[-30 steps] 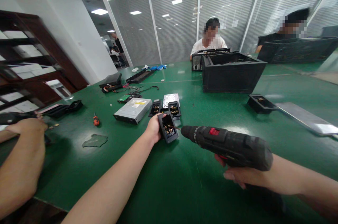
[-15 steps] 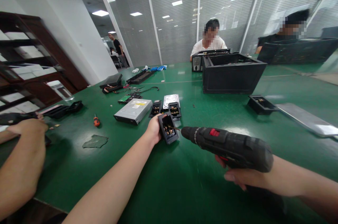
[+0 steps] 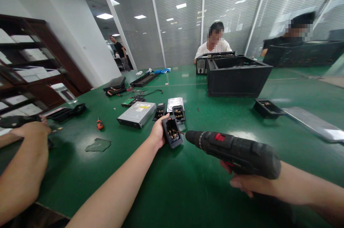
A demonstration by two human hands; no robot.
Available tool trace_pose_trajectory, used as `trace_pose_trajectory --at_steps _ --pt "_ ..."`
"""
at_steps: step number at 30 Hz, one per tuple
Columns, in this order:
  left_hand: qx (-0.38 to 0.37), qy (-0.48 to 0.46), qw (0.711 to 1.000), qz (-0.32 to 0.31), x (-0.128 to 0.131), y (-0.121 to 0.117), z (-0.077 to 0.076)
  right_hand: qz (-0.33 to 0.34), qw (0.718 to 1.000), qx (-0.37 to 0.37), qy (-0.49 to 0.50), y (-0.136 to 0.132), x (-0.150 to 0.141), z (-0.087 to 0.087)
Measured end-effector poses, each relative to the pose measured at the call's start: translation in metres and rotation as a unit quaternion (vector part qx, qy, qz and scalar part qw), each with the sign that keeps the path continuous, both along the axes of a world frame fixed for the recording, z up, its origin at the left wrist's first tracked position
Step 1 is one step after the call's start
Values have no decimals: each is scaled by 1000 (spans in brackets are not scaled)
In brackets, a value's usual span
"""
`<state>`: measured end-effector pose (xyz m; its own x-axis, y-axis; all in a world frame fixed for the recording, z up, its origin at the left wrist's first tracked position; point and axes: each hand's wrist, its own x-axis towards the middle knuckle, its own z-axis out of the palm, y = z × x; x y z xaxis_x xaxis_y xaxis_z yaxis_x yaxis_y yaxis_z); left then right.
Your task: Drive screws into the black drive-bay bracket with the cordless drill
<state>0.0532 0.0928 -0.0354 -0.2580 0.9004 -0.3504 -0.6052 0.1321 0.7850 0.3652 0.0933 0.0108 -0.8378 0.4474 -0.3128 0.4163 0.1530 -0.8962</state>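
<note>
Left hand grips a black box, brass fittings still inside; right of it, right hand clasps a drill.

The left hand is bare, the left forearm smooth, uncovered and broadening toward the near side, while the right hand is likewise bare, the right forearm uncovered as far right as it shows.

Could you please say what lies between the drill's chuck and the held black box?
In the head view, a thin bit juts from the chuck toward the box.
</note>
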Motion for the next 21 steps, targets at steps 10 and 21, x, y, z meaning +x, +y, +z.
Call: trace_pose_trajectory --at_steps 10,21 --pt "37 -11 999 -12 3 -4 5 2 1000 -3 -2 -1 1 1" --pt "36 -7 999 2 4 -6 7 -1 1000 -8 -1 -1 2 2"
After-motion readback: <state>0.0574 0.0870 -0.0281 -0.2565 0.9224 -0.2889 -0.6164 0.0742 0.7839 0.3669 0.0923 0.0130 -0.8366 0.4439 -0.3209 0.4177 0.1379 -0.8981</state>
